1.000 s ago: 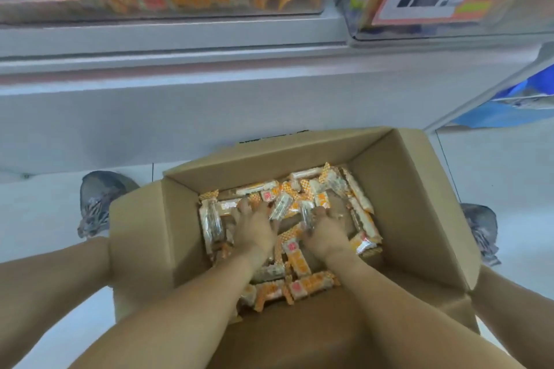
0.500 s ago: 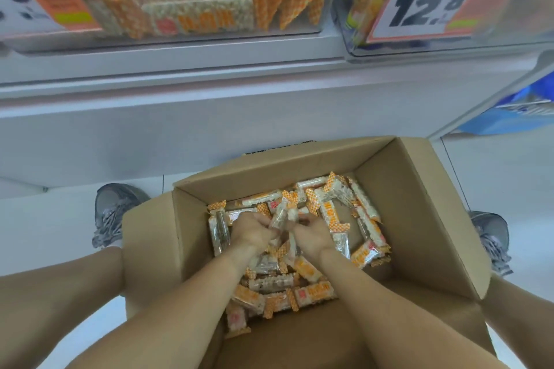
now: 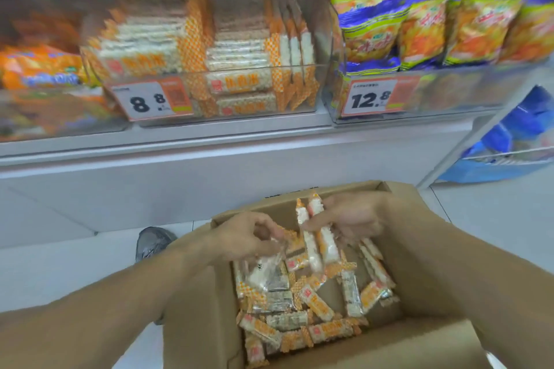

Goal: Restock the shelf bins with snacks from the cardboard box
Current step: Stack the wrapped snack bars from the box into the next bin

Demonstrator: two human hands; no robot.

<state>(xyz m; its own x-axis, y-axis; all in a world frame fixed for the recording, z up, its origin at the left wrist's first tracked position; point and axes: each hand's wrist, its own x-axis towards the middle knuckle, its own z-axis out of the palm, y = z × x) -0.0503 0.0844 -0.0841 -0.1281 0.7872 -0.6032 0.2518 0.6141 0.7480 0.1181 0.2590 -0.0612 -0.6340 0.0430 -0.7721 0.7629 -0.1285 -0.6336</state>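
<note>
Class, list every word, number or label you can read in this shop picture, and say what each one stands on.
"8.8": price tag on the clear bin of orange-checked snack bars.
"12.8": price tag on the bin of purple and yellow bags.
Small print on both tags: too blurred to read.
Wrapper characters on bars and bags: blurred, unreadable.

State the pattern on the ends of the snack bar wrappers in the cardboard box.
Orange-and-white checks on the snack bar wrappers; head view.

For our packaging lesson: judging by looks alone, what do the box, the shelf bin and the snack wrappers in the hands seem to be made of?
Cardboard box: brown matte cardboard, with folded flaps.
Shelf bin: probably clear hard plastic, glossy; the stacked packs show through its walls.
Snack wrappers, held by the right hand, and those in the left hand: apparently thin plastic film, part clear, part orange checked print, shiny with crimped ends.
</note>
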